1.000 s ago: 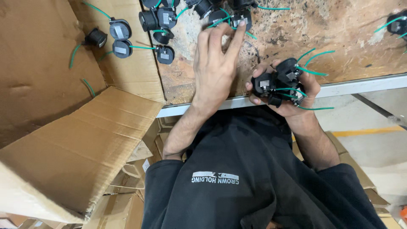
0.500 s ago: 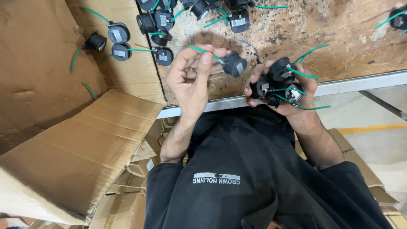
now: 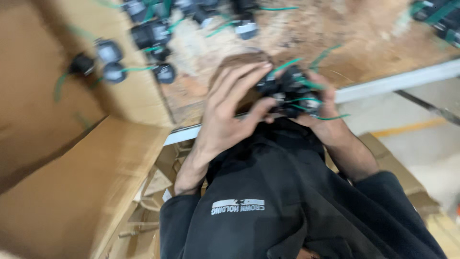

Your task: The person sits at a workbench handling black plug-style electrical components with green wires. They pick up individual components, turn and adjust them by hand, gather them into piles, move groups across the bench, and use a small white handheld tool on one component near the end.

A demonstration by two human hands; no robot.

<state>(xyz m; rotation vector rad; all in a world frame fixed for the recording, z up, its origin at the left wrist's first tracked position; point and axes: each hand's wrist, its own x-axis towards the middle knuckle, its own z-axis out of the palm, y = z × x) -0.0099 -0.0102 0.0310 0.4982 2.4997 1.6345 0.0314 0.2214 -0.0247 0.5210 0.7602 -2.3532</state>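
Both hands meet at bench edge (image 3: 397, 79): right hand (image 3: 321, 112) clamped on bunch of black parts w/ green wires (image 3: 290, 91), left hand (image 3: 232, 105) fingers closing onto same bunch. More loose parts (image 3: 148, 36) lie farther back on bench.

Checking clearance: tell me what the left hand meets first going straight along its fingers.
The bundle of black parts with green wires in the right hand; fingertips of the left hand seem to touch it, though blur hides contact.
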